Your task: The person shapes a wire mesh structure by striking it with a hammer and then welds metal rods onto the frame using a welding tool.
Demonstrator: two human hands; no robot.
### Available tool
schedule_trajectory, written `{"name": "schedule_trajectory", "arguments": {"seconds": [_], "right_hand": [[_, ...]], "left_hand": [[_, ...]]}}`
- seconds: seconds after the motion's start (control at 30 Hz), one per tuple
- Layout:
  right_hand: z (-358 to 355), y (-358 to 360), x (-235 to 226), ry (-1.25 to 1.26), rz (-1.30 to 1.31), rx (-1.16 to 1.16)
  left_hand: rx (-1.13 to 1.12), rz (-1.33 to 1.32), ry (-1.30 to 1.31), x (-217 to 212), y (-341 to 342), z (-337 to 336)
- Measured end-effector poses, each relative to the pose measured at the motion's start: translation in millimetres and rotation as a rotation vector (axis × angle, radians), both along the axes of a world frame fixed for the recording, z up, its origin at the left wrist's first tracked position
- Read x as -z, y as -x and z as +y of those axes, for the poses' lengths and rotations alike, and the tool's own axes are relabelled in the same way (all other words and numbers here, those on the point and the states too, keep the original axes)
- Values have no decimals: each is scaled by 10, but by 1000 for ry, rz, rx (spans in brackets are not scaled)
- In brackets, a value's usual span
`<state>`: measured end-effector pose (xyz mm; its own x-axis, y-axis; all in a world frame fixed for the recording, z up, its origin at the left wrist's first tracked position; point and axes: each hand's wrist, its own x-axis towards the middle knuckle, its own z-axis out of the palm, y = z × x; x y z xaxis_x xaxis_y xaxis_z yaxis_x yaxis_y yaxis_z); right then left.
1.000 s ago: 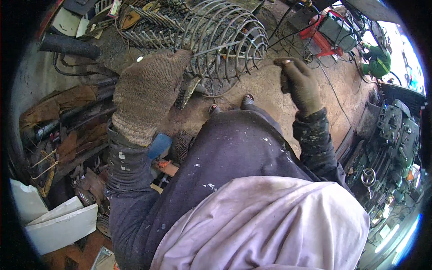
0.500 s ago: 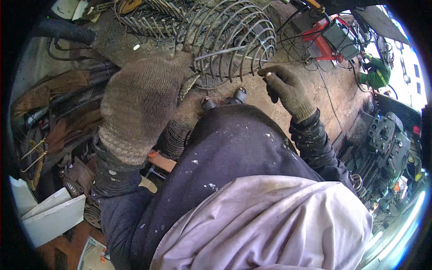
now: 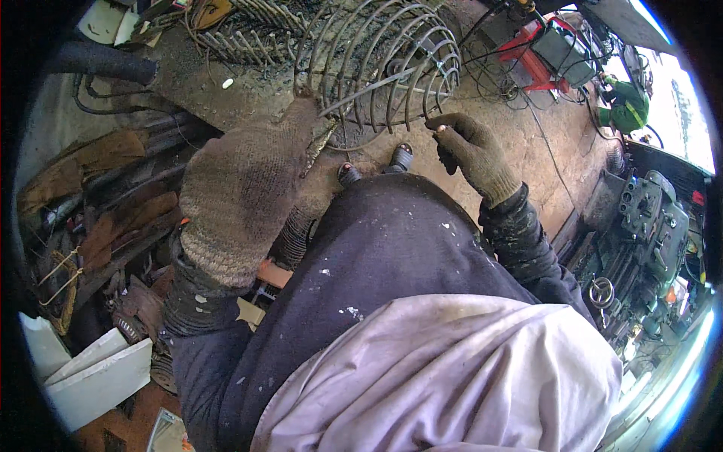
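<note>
My left hand [image 3: 252,184], in a thick brown knitted glove, is raised close to the camera. The back of the glove hides most of its fingers, so its grip cannot be told. Its upper tip overlaps the near left side of a rounded cage of bent metal rods [image 3: 369,64]. A straight flat bar [image 3: 373,92] crosses that cage. My right hand [image 3: 474,154], also gloved, is at the cage's near right edge. Its forefinger and thumb tips come together near a rod end, with the other fingers curled under. Anything between them is too small to make out.
Toothed rod pieces [image 3: 252,45] lie beyond the cage. Scrap metal and brown cloth [image 3: 83,162] pile up at left, above white boards [image 3: 102,384]. A red-framed grey machine [image 3: 542,56] with cables stands far right, near a person in green [image 3: 625,105]. A heavy machine [image 3: 651,226] stands at right.
The view has shifted slightly. My left glove sits a little lower and further right, and my right hand slightly further left. Both keep nearly the same pose beside the cage.
</note>
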<state>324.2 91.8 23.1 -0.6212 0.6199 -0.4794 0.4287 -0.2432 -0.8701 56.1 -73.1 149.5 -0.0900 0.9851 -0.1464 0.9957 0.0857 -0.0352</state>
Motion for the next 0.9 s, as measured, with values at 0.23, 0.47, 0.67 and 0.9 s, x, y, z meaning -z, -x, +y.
{"name": "schedule_trajectory", "arguments": {"seconds": [0.23,0.47,0.67,0.9], "right_hand": [[-83,-44,24,-31,-4,10],[-99,-75,34,-8,-32,39],[-81,-75,78,1,-37,59],[-36,-70,174,-88,-80,14]], "left_hand": [[11,60,-228,59,123,-94],[158,99,-286,122,502,17],[244,110,-322,149,605,75],[251,48,-290,118,629,124]]}}
